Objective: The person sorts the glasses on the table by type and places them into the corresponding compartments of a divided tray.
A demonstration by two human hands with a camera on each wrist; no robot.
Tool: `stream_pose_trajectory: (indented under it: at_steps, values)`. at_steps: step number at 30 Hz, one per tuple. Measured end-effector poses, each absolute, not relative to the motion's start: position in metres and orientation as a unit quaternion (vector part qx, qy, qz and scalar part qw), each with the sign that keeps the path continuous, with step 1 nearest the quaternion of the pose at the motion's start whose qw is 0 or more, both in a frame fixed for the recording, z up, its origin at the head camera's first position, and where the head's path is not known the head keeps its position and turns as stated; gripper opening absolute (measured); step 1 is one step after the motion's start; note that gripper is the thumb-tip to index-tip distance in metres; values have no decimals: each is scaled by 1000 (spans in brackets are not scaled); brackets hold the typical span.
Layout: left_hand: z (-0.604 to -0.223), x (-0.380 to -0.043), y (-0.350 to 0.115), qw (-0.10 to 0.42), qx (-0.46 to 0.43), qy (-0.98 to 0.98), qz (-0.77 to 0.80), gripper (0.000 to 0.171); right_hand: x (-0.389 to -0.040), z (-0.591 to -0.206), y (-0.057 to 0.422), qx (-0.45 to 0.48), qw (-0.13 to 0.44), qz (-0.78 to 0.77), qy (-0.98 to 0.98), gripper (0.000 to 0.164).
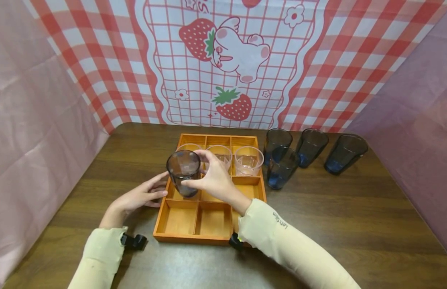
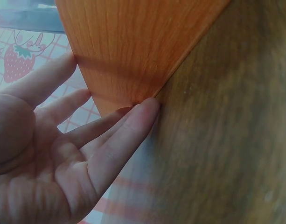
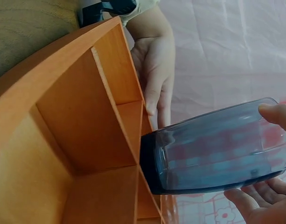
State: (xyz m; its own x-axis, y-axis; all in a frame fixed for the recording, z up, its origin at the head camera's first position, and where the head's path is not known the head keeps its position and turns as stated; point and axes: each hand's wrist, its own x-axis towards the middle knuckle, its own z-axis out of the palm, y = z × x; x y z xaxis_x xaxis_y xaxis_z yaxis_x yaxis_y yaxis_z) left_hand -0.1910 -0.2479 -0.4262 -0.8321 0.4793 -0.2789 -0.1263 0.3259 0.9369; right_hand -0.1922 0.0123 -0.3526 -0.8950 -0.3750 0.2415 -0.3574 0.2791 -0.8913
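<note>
My right hand (image 1: 220, 180) grips a dark tinted glass tumbler (image 1: 183, 170) by its side, thumb on the near side and fingers on the far side. The tumbler stands slightly tilted over the middle-left compartment of a wooden divided tray (image 1: 192, 240). In the right wrist view, the tumbler's thick base (image 3: 149, 163) is right at the divider tops. Fingertips of my left hand (image 1: 140, 196) touch the tray's left outer wall (image 2: 119, 51), fingers extended. Three clear glasses, the right one (image 1: 248, 162) fully visible, occupy the tray's back row; the left one is partly hidden behind the tumbler.
Several dark tumblers stand on the wooden table (image 1: 339, 224) right of the tray, the nearest tumbler (image 1: 281, 168) close to its right wall and the farthest tumbler (image 1: 344, 154) near the back right corner. A strawberry-patterned cloth (image 1: 230, 68) hangs behind the table.
</note>
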Motion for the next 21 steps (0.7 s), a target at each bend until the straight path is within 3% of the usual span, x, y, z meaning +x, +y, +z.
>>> stream_pose_trajectory:
  at_steps: [21]
  values:
    - [-427, -191, -248, 270, 115, 763, 576, 72, -196, -369, 9, -183, 30, -501, 846, 80]
